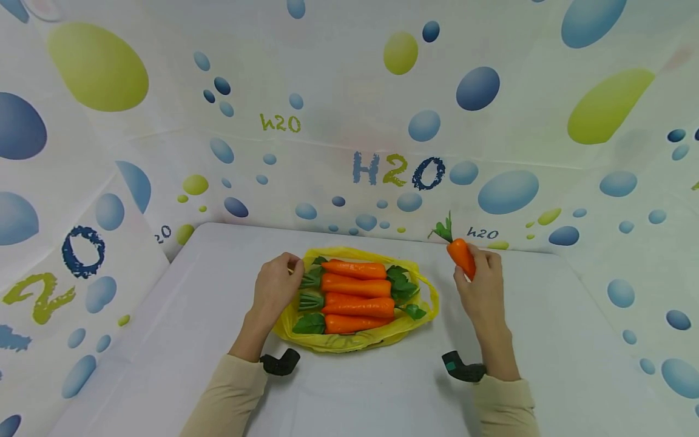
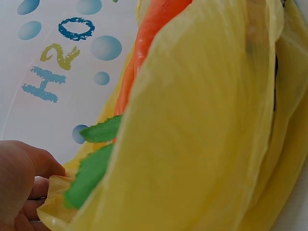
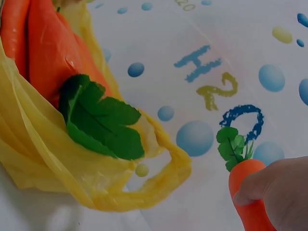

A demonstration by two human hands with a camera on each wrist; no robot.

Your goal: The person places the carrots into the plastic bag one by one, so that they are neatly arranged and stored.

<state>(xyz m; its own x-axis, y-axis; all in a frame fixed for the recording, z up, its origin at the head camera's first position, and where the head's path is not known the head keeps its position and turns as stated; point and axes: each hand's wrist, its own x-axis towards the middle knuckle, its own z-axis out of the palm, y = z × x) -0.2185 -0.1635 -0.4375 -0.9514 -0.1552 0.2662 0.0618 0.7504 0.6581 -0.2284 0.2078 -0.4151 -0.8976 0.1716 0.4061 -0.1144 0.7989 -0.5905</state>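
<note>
A yellow plastic bag (image 1: pixel 341 344) lies spread on the white table with several orange carrots (image 1: pixel 357 286) inside, side by side, green leaves at their ends. At the bag's left edge my left hand (image 1: pixel 277 285) pinches the yellow plastic; the left wrist view shows the thumb and fingers (image 2: pixel 41 163) closed on its rim near green leaves. Right of the bag, my right hand (image 1: pixel 483 288) holds a short carrot (image 1: pixel 461 255) raised off the table, its leafy top pointing up and left. In the right wrist view, the thumb lies across this carrot (image 3: pixel 246 185).
The bag's looped handle (image 1: pixel 434 297) sticks out to the right. White table surface (image 1: pixel 371 400) lies in front and on both sides. Behind stands a white sheet (image 1: pixel 338 73) printed with blue and green drops and H2O lettering. Dark wrist-worn devices (image 1: pixel 281 362) sit below both hands.
</note>
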